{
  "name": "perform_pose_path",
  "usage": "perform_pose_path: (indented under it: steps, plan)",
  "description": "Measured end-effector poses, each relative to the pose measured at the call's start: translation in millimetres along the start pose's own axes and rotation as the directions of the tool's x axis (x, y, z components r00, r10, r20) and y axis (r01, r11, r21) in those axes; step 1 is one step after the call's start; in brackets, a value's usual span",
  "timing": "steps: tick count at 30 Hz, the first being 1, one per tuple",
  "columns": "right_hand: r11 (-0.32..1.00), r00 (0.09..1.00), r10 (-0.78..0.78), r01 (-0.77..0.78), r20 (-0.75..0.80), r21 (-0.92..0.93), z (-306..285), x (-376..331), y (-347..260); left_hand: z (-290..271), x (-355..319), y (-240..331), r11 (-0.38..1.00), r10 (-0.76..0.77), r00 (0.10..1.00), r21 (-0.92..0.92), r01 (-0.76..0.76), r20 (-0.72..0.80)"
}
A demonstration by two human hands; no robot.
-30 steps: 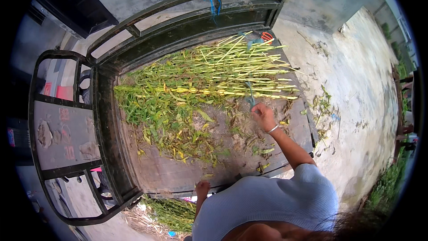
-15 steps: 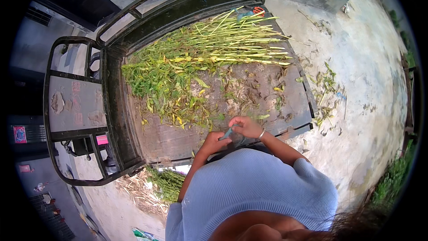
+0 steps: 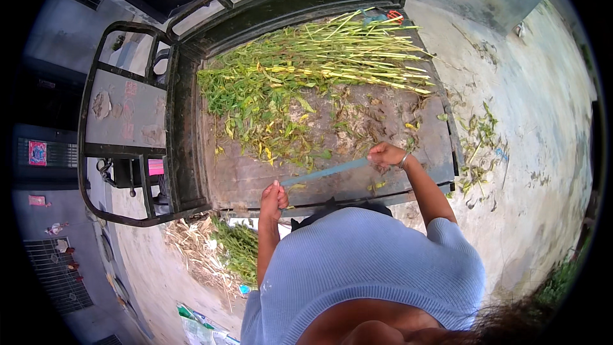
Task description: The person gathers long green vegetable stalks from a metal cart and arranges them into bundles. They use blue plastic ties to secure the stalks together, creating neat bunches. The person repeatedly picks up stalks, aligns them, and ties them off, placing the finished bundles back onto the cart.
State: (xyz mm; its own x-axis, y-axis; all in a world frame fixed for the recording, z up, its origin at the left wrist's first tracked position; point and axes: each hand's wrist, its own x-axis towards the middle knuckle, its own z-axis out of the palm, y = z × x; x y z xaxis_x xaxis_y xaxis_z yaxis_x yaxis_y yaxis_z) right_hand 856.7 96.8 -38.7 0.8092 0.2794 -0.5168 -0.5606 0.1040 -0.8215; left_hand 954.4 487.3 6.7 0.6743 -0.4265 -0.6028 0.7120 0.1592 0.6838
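Blue strip [image 3: 324,172] taut between both hands

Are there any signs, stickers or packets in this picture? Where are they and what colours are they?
Red square sign: on the dark wall at the far left, with a blue middle.
Small pink paper: lower on the same wall, a crooked rectangle.
Pink tag: on the cart's front frame, beside the metal bars, a small rectangle.
Green and white packets: flat on the ground at the bottom, left of the person's blue top.
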Motion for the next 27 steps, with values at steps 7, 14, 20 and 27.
perform_pose_path:
  steps: [7, 14, 20, 27]
  plan:
    - [0.936, 0.963, -0.042, -0.055, -0.266, -0.349, -65, 81, 44, -38, -14, -90, 0.952, -0.246, 0.964, 0.160, 0.260, -0.104]
    - [0.747, 0.888, -0.262, -0.062, -0.379, -0.662, -50, 224, -12, -53, 14, -181, 0.930, -0.146, 0.956, 0.295, 0.221, -0.255]
    - [0.398, 0.945, -0.186, -0.178, -0.269, -0.900, -24, 329, -33, -70, 72, -249, 0.859, 0.045, 0.933, 0.490, 0.146, -0.357]
    - [0.161, 0.891, -0.363, -0.229, -0.273, -0.960, -30, 347, 4, -48, 93, -254, 0.493, 0.117, 0.931, 0.834, 0.249, -0.347]
